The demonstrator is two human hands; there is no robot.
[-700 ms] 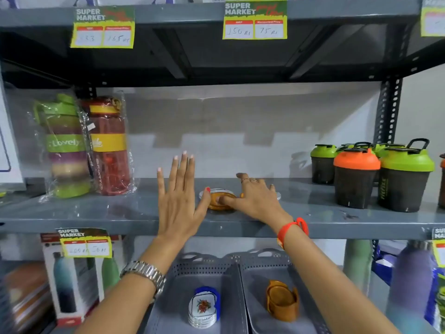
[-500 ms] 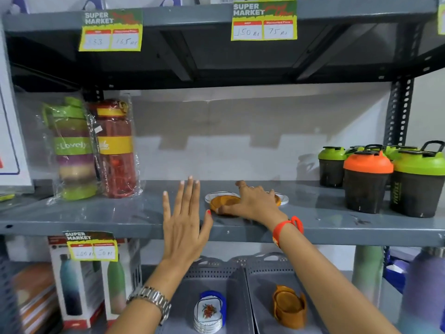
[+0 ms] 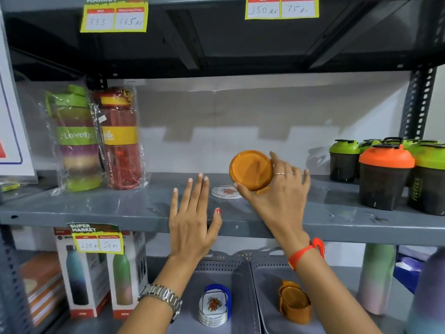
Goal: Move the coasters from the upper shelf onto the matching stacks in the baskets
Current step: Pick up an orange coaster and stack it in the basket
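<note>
My right hand (image 3: 280, 197) holds a round orange coaster (image 3: 251, 170) lifted off the upper shelf (image 3: 96, 208), its face tilted toward me. A white coaster with a red flower print (image 3: 225, 191) lies flat on the shelf just below it, and a sliver of another orange coaster (image 3: 263, 190) peeks out under my palm. My left hand (image 3: 192, 219) hovers flat and open over the shelf edge, holding nothing. Below, the left basket (image 3: 237, 268) holds a white flowered stack in a blue holder (image 3: 214, 303). The right basket (image 3: 267, 263) holds an orange stack (image 3: 293, 302).
Two wrapped tall bottles (image 3: 96, 138) stand on the upper shelf at the left. Shaker bottles with green and orange lids (image 3: 385, 174) crowd the right end. Boxed bottles (image 3: 96, 273) sit left of the baskets, and pastel bottles (image 3: 378, 280) to their right.
My right hand has picked the orange coaster up from the shelf and raised it, uncovering the white flowered coaster. My left hand stayed open near the shelf edge.
</note>
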